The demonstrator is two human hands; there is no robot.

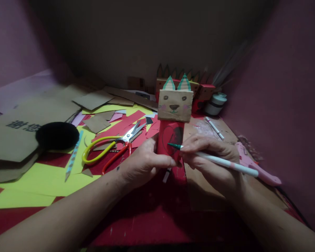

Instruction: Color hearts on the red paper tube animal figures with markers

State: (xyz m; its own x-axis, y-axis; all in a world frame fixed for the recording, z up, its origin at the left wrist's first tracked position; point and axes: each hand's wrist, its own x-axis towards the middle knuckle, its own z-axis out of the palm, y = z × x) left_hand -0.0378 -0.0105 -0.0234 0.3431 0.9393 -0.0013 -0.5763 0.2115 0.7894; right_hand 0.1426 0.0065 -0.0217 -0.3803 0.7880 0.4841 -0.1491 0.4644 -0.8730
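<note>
One red tabletop [136,227]: nearest, marked with a few pale scuffs, beneath both forearms.
Left hand [144,161]: wrapped around the lower part of the figure [163,134], thumb lying across its front.
Right hand [212,157]: pinching a white marker [231,166], green tip pointing left at the figure's body; whether the tip touches, I cannot tell.
Cardboard sheet [207,199]: flat on the table below the right hand.
Figure: upright between the hands; red tube body with a drawn oval, dark on its right side; square cardboard head with two eyes, dark nose, pink cheeks, green mouth, and two pointed ears edged in green.
Pencil [74,155]: blue and spotted, on yellow paper [49,178] at the left.
Scissors [127,137]: blades slightly parted, beyond the left hand, one handle yellow, one red.
Glue gun [257,164]: pink, beside the right wrist.
Paper bag [13,119]: far left, printed with dark characters, a black oval piece [57,135] over its edge.
Second marker [214,128]: lying past the right hand.
Jar [215,104]: pale-lidded, behind that marker.
Back: cardboard scraps [91,98] at left, more red figures [205,91] behind the head.
</note>
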